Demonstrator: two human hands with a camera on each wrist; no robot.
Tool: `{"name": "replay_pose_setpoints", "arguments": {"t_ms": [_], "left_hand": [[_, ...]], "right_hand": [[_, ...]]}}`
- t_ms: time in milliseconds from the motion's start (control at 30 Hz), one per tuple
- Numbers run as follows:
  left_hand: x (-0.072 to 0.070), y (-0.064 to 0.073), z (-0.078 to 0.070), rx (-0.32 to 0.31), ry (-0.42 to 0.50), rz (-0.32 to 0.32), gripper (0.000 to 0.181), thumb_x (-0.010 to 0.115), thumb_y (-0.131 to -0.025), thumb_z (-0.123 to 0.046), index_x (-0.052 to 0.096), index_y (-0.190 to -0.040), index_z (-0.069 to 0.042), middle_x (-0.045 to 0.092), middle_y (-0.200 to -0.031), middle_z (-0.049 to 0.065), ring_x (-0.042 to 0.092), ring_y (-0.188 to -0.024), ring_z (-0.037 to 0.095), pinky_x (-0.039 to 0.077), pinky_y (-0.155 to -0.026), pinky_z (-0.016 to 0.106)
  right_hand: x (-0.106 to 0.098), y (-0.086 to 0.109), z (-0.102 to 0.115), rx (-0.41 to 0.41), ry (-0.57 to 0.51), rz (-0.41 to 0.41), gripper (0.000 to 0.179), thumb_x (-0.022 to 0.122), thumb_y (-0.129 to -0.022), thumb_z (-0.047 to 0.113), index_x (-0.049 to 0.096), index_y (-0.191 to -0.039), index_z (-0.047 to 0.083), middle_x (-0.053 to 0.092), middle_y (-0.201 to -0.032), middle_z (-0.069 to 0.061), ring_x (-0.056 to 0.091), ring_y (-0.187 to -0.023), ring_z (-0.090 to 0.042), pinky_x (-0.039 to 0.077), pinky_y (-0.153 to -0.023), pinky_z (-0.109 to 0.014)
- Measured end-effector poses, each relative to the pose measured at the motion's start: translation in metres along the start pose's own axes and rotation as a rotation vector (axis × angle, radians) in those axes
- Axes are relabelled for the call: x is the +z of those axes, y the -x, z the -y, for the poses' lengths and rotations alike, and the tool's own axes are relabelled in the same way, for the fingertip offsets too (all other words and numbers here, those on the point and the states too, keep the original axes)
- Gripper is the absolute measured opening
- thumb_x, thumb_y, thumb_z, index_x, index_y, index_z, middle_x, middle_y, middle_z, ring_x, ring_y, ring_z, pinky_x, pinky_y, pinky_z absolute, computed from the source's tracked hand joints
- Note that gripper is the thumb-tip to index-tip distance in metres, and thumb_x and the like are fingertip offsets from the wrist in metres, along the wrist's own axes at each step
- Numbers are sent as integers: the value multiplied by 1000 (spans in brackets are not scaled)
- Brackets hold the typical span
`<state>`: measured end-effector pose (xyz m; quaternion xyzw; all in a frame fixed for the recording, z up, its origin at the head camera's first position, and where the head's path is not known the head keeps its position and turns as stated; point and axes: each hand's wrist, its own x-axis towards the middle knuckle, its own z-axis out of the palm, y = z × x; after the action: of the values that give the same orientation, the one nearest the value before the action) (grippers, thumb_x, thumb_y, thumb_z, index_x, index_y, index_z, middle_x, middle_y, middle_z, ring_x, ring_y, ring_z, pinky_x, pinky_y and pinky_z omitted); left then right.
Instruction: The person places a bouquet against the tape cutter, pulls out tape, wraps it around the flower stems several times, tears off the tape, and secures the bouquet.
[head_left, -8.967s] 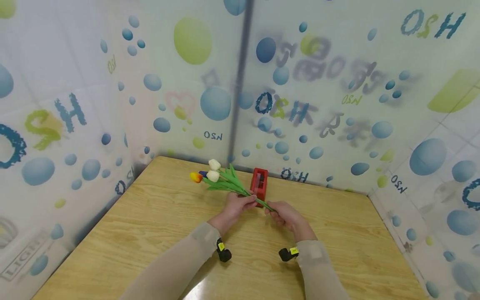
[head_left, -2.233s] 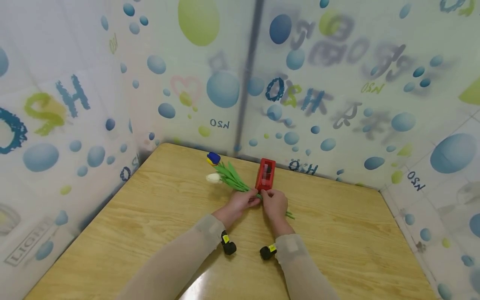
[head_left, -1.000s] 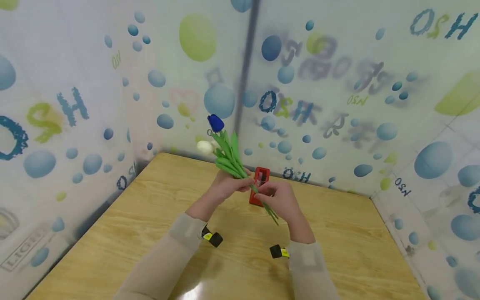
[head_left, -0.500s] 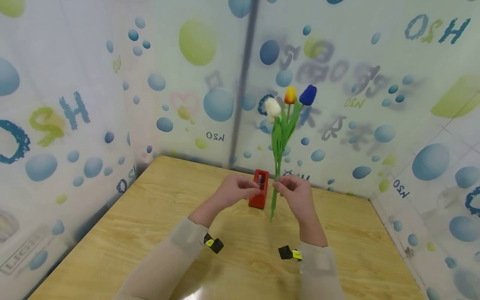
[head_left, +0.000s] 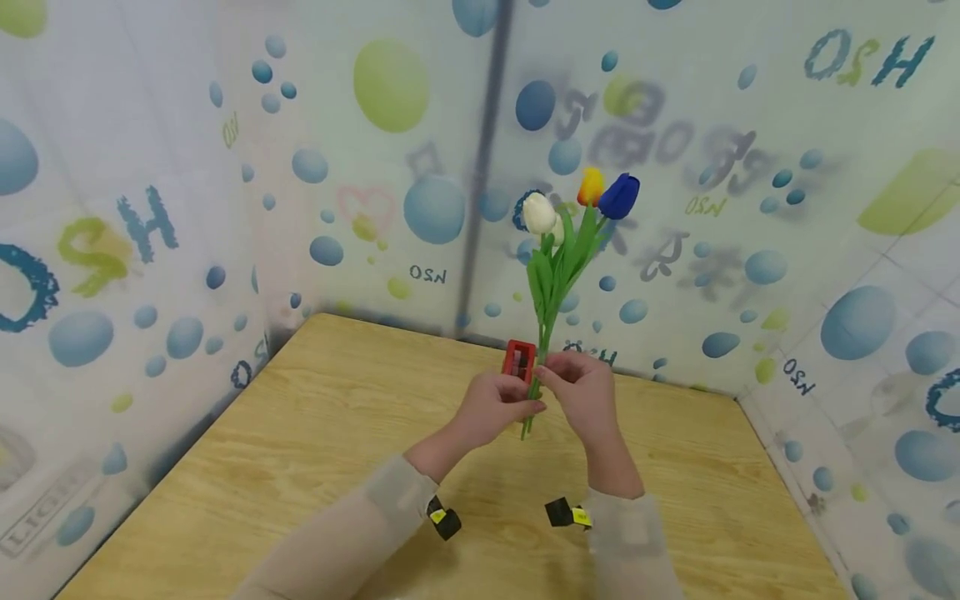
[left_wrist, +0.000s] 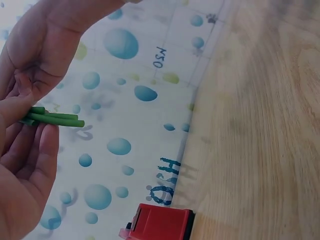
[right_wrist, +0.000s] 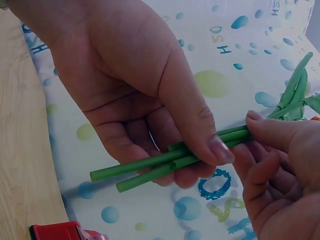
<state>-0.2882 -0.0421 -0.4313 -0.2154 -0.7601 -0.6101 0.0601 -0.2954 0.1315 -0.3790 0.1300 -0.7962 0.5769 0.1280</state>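
Observation:
Several artificial tulips (head_left: 553, 283) stand upright in a bunch: white, yellow-orange and blue heads on green stems. My right hand (head_left: 585, 396) pinches the stems between thumb and fingers, below the leaves. Lower down, my left hand (head_left: 491, 408) pinches the same stems near their cut ends. The right wrist view shows the left hand (right_wrist: 135, 95) around the stems (right_wrist: 145, 167), whose ends are uneven, and the right hand (right_wrist: 285, 170) closer to the leaves. Behind the hands, a red tape dispenser (head_left: 517, 360) sits on the table, its lower part hidden by the left hand.
The wooden table (head_left: 315, 433) runs back to a patterned curtain wall (head_left: 375, 167) with bubbles and lettering. Similar walls stand at left and right. A small black camera is strapped at each wrist. The dispenser (left_wrist: 162, 222) appears low in the left wrist view.
Earlier the bunch leaned left, held by both hands. Half a second ago the right hand alone held it upright, the left apart by the dispenser. Now the left hand grips the lower stems.

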Motion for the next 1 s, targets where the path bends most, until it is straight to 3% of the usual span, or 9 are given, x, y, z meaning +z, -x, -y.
{"name": "replay_pose_setpoints", "arguments": {"t_ms": [200, 300, 433, 733, 900, 1000], "left_hand": [[-3, 1, -1, 18, -35, -22, 8, 83, -94, -16, 83, -89, -10, 72, -74, 1, 52, -63, 6, 44, -55, 19], [-2, 0, -1, 27, -25, -22, 8, 84, -94, -16, 84, -90, -9, 75, -77, 3, 54, -64, 5, 47, -56, 18], [2, 0, 2, 21, 23, -12, 8, 83, -93, -13, 83, -89, -7, 76, -78, 7, 57, -65, 6, 52, -57, 19], [17, 3, 10, -136, 6, 4, 12, 84, -94, -18, 81, -86, -9, 74, -77, -2, 66, -68, 7, 63, -64, 24], [20, 4, 13, -145, -13, 13, 12, 84, -93, -15, 80, -84, -9, 74, -73, 0, 67, -66, 8, 63, -63, 24], [22, 3, 16, -144, -6, 29, 12, 85, -93, -14, 80, -83, -8, 74, -72, 1, 68, -65, 8, 64, -63, 24]], "right_hand": [[-4, 4, 7, 7, 68, 15, 15, 83, -94, 14, 80, -99, 0, 77, -86, -6, 64, -71, -10, 57, -63, -20], [-12, 2, 10, 35, 99, 44, 18, 83, -95, 18, 79, -101, 2, 77, -90, -7, 66, -75, -11, 58, -66, -20], [-19, -1, 9, 64, 65, 63, 20, 80, -97, 18, 77, -107, 0, 76, -92, -6, 68, -79, -10, 59, -70, -20], [-15, -9, -8, 166, -57, 88, 20, 74, -99, 6, 73, -112, -9, 73, -86, 5, 71, -77, -6, 62, -73, -20], [-16, -13, -20, 198, -67, 180, 23, 67, -104, 7, 70, -119, -10, 70, -92, 6, 68, -85, -7, 60, -81, -22], [-16, -16, -27, 199, -126, 268, 22, 61, -107, 7, 70, -121, -7, 70, -98, 7, 65, -88, -8, 59, -85, -23]]}}
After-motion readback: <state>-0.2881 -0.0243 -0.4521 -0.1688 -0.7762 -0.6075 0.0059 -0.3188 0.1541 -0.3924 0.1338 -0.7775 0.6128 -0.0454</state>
